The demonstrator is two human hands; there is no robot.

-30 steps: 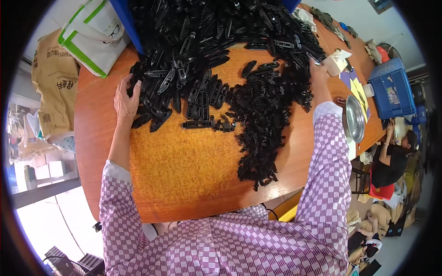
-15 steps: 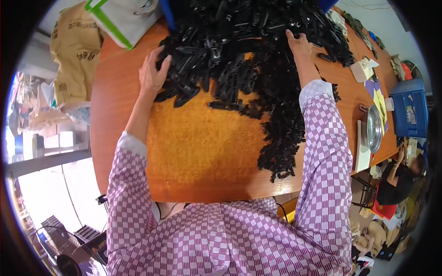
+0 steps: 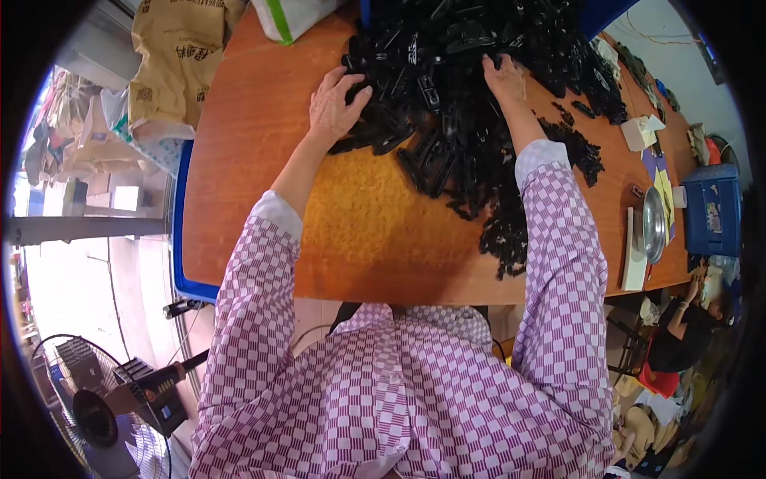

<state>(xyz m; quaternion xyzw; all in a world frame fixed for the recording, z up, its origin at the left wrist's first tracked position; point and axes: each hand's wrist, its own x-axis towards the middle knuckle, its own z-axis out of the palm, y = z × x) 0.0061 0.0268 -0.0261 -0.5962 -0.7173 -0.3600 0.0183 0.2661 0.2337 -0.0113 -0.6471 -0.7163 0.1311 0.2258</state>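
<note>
Black parts (image 3: 459, 100) are lying between and beyond the spread left hand (image 3: 332, 108), at their left edge, and the right hand (image 3: 508, 83), its grip unclear.

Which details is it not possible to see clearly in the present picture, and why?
Head view, now:
Whether the bare right hand grips anything: dark pieces merge with its fingertips.
Far side of the heap of glossy black plastic parts: cut off by the upper edge.
Rest of the white bag with green trim: cut off by the same edge.
Any object held by the black-clothed co-worker: too small and blurred.
</note>
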